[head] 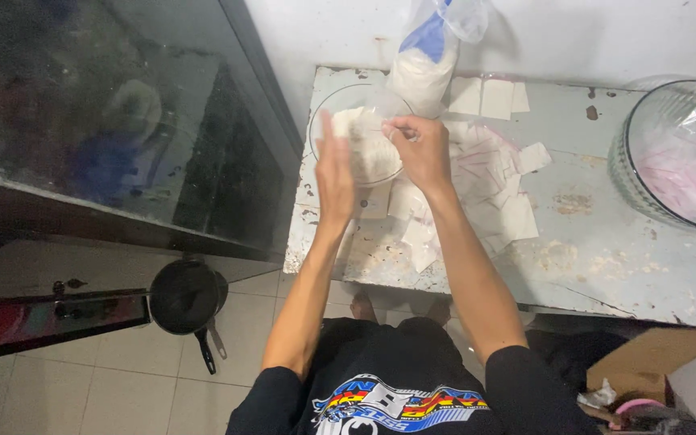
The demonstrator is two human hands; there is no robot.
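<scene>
Small clear bag (pixel 370 145), white powder inside

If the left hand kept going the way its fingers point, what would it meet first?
Probably the tied clear plastic bag of white powder beyond the glass bowl; the left hand points up-table, though depth is unclear.

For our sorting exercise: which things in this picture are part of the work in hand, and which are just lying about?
In use:
left hand
right hand
small clear bag of white powder
glass bowl under the hands
large bag of white powder
small empty bags

Lying about:
black pan on the floor
cardboard box
big glass bowl at right
</scene>
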